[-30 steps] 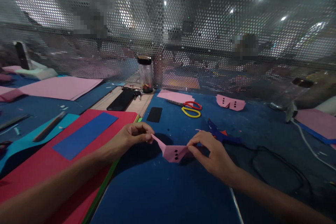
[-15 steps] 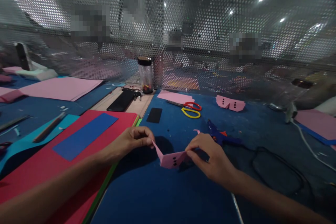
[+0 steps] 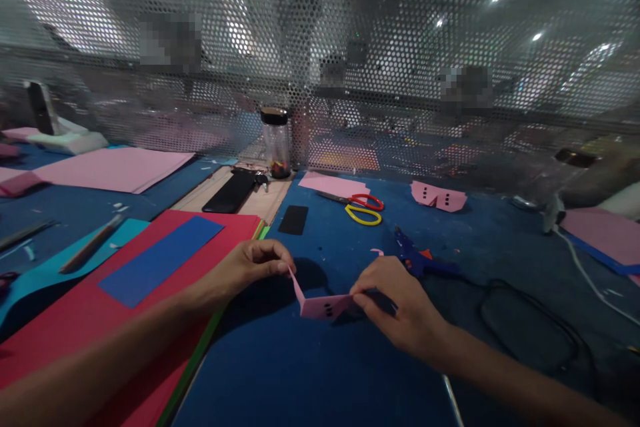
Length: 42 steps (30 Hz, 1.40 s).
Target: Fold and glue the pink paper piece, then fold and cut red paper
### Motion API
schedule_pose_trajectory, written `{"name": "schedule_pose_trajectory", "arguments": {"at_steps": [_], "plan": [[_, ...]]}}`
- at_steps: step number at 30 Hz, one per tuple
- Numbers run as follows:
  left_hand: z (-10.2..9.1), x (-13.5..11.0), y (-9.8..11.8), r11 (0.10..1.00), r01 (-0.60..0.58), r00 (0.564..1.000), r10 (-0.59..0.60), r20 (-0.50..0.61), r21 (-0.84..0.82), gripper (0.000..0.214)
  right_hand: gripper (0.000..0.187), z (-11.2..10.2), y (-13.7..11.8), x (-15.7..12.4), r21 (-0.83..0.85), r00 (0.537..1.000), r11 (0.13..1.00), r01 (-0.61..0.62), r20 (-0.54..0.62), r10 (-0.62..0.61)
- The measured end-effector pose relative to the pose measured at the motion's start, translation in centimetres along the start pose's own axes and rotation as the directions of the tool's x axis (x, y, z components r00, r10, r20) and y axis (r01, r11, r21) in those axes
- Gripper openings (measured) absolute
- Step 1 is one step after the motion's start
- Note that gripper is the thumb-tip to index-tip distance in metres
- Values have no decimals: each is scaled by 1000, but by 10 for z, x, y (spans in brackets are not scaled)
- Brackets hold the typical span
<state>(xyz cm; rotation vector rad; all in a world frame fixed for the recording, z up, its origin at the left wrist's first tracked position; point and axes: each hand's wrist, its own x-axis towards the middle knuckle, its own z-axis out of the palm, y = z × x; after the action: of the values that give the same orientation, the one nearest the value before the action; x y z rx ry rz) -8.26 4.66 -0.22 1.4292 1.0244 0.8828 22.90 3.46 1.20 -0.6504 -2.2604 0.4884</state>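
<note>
Between my hands is a folded pink paper piece (image 3: 314, 307) with small black squares on one face. My left hand (image 3: 263, 265) pinches its left end, which slants upward from a fold. The right end is pinched between the thumb and fingers of my right hand (image 3: 395, 303). The piece is held just over the blue tabletop. Beyond my right hand lies a blue glue gun (image 3: 425, 260) with a dark cord. A similar pink folded piece (image 3: 439, 196) with black squares stands farther back.
Scissors (image 3: 363, 208) with red and yellow handles lie by pink paper (image 3: 333, 183) and a black card (image 3: 294, 220). Left are red sheets (image 3: 200, 260) under a blue strip (image 3: 163, 260). A phone (image 3: 231, 191) and jar (image 3: 277, 143) stand before the perforated metal screen (image 3: 370, 27).
The pink paper piece has shifted slightly left and its marked face is tipped a little more. My right hand has moved slightly left and down; both hands keep their pinch.
</note>
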Motion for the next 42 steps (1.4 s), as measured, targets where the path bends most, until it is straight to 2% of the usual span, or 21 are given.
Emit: {"name": "schedule_pose_trajectory", "arguments": {"at_steps": [10,15,20,25,29,33,38,42], "plan": [[1,-1,-2,998,-12,999,9,-53,-61,13,9,-2,-4,0,-3,999,1000,-2,35,2],[1,0,-5,996,1,999,-5,-41,-89,16,9,-2,-5,0,-6,998,1000,-1,55,1],[5,-4,9,996,25,998,-29,-46,-87,21,8,-2,-6,0,12,998,1000,18,59,-19],[10,-3,30,1000,17,996,-16,-88,12,24,6,-4,-14,1,61,991,997,50,124,-57],[21,11,39,991,13,1000,-14,9,134,23,4,-5,-21,-1,76,979,991,106,166,-118],[45,32,40,985,-25,991,2,133,173,26,8,-5,-25,-3,54,964,986,160,204,-168],[69,56,36,995,-32,945,1,328,90,25,11,-8,-28,-2,44,945,977,208,248,-212],[74,60,29,998,-30,925,9,380,49,19,9,-9,-30,0,56,945,977,204,248,-212]]}}
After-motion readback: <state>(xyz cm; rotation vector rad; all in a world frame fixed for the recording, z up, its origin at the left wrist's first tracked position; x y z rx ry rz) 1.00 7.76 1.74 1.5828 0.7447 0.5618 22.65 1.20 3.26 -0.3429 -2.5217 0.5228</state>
